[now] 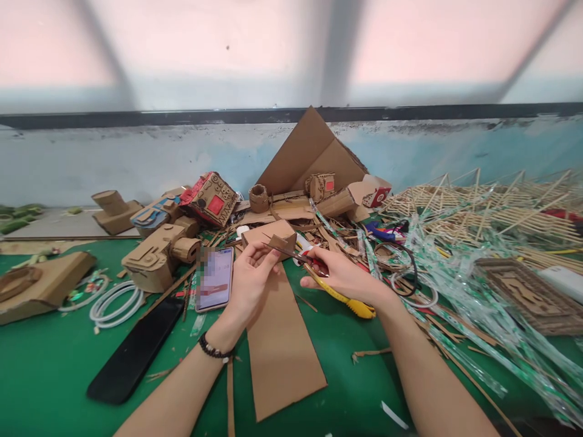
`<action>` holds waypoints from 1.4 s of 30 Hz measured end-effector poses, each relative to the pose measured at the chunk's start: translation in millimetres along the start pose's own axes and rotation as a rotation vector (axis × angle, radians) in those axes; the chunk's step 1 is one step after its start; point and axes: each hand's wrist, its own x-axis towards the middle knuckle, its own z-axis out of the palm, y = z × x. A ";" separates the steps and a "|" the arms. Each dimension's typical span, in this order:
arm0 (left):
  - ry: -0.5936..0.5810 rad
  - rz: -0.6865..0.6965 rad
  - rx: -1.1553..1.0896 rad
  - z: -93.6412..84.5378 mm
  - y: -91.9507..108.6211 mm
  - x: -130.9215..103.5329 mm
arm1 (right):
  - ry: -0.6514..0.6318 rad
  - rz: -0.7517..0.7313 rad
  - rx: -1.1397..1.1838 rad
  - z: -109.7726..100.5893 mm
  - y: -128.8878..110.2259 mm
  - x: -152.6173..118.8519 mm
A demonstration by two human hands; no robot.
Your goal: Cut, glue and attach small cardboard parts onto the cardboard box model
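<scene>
My left hand [255, 267], with a black beaded bracelet at the wrist, pinches a small piece of cardboard [279, 244] over the middle of the table. From the right, my right hand [334, 272] grips scissors [317, 267], whose blades point left and meet the small piece. Beneath my hands a long flat cardboard strip [285, 352] runs toward the front edge. A cardboard box shape [268, 233] sits just behind the small piece. The yellow cutter [353, 302] lies by my right wrist, its other end hidden under that hand.
To the left are a lit phone [216, 279], a dark phone [136, 349], coiled white cable [116, 304] and cardboard camera models [152, 258]. Clear plastic strips [460, 303] and wooden sticks [478, 206] spread over the right. Cardboard sheets [310, 152] lean against the wall.
</scene>
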 end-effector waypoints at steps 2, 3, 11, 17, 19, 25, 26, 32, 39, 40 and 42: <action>-0.001 -0.004 -0.001 1.1 1.1 -0.2 | 0.011 -0.004 -0.007 1.9 1.0 0.9; 0.001 -0.007 0.000 1.2 1.4 -0.1 | 0.018 -0.005 -0.013 2.7 1.8 1.5; 0.025 -0.025 -0.005 1.1 -1.8 -1.2 | 0.084 -0.010 -0.083 3.6 4.6 4.5; -0.022 0.034 0.076 5.6 1.1 -6.0 | 0.088 -0.026 -0.093 3.2 5.6 3.7; -0.036 0.044 0.088 6.3 1.7 -7.0 | 0.089 -0.035 -0.101 3.5 7.5 4.1; -0.042 0.024 0.068 5.5 0.7 -7.5 | 0.099 -0.046 -0.162 2.7 8.9 4.7; -0.042 0.017 0.061 5.5 0.7 -7.6 | 0.104 -0.043 -0.171 2.1 7.8 4.3; -0.041 -0.019 0.020 6.8 1.0 -8.6 | 0.105 -0.043 -0.195 -1.4 1.8 1.8; -0.046 -0.061 -0.009 6.9 0.3 -9.8 | 0.106 -0.048 -0.202 -4.2 3.8 0.9; -0.046 -0.065 -0.012 6.9 0.1 -9.6 | 0.108 -0.049 -0.204 -4.7 4.3 1.0; -0.045 -0.073 -0.015 7.3 -0.2 -9.3 | 0.108 -0.051 -0.213 -5.8 5.3 1.0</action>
